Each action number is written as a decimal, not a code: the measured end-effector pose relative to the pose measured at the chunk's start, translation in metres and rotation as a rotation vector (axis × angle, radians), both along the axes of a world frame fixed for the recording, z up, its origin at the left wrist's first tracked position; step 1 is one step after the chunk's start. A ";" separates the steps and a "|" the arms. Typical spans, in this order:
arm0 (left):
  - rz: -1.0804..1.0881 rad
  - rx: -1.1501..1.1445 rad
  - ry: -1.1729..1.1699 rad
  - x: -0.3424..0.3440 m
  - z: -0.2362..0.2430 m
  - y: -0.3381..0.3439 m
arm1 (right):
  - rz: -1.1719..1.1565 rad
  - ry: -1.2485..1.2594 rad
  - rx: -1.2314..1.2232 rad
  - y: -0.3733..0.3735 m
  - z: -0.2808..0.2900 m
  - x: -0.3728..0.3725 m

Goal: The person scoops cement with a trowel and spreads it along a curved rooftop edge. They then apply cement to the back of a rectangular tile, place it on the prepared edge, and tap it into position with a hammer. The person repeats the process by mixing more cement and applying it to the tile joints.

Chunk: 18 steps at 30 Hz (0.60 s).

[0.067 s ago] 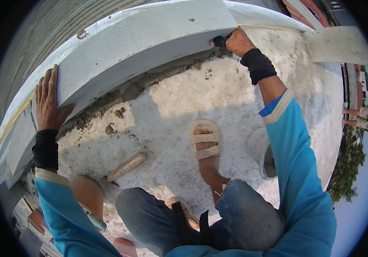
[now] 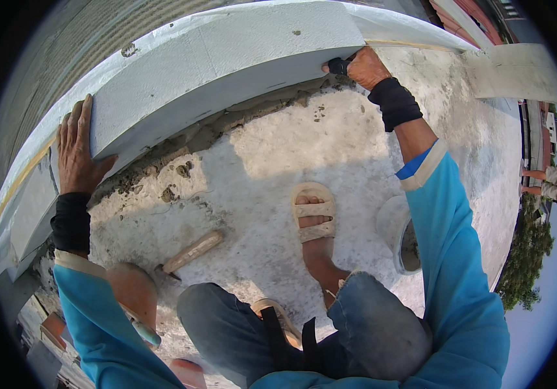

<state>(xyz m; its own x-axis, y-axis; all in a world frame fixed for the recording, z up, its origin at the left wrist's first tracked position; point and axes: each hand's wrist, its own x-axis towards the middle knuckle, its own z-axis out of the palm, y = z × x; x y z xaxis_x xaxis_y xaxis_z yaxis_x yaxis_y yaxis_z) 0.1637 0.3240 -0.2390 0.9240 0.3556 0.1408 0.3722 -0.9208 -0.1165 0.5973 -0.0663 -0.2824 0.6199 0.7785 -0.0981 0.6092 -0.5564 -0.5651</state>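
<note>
A long white block [image 2: 194,61] lies along the wall edge, with grey mortar [image 2: 226,118] beneath it. Against its left end my left hand [image 2: 79,155] rests with fingers extended and thumb out. My right hand [image 2: 359,68], in black wraps, grips the block's other end with curled fingers; some fingertips are hidden. A wooden-handled tool [image 2: 192,251] with a dark metal head lies on the stained concrete floor below the block. An orange tool [image 2: 130,285] with a pale green handle is beside my left forearm, partly covered by it.
My sandalled foot [image 2: 312,214] stands mid-floor, near my knees. A grey bucket [image 2: 393,230] sits beside my right forearm. A pale beam [image 2: 509,68] crosses at upper right. Corrugated sheeting [image 2: 64,58] lies beyond the wall. Another person's legs [image 2: 538,181] appear at far right.
The view has shifted very slightly. Both hands keep their places on the block, with no clear movement of anything else.
</note>
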 end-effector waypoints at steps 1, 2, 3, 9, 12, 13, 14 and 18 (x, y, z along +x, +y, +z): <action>-0.005 0.001 -0.006 0.000 0.000 -0.001 | -0.006 0.020 -0.002 -0.002 -0.001 0.000; -0.010 0.015 -0.009 0.001 0.000 -0.002 | -0.001 0.046 0.011 -0.004 -0.002 0.001; -0.029 -0.020 -0.017 0.003 -0.002 -0.003 | -0.032 -0.024 -0.017 -0.005 -0.004 0.001; 0.012 0.006 0.083 0.003 0.008 -0.006 | -0.021 0.088 0.171 -0.004 -0.015 0.006; 0.008 0.003 0.199 -0.006 0.022 0.003 | -0.049 0.074 0.249 -0.005 -0.024 0.016; 0.017 0.034 0.215 -0.010 0.026 0.005 | -0.039 0.093 0.236 -0.006 -0.026 0.019; 0.019 0.061 0.229 -0.013 0.029 0.008 | -0.025 0.121 0.203 -0.007 -0.026 0.023; 0.084 0.130 0.302 -0.022 0.032 0.015 | 0.016 0.178 0.114 -0.006 -0.025 0.035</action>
